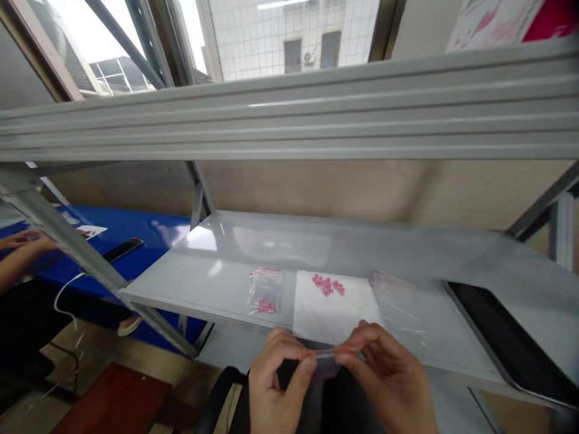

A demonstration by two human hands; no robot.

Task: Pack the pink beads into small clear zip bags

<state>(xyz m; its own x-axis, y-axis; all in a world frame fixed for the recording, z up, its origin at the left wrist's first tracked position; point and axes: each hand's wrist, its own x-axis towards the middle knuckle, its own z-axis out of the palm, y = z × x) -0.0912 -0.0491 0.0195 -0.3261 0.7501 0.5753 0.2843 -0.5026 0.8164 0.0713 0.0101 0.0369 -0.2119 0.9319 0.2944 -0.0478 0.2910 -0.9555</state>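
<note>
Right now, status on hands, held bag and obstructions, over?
Left hand, right hand: both pinching clear bag near its top edge. Pink beads on white sheet beyond. Nothing visibly blocking.

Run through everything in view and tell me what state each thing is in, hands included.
Left hand: pinching the held bag.
Right hand: pinching the same bag.
Held bag: between both hands; cannot tell if sealed.
Filled bag: lying on the shelf, pink pieces inside.
Loose pink pieces: clustered on white paper.
Spare bags: lying flat.
Tablet: screen dark.
Phone: screen dark.
</note>
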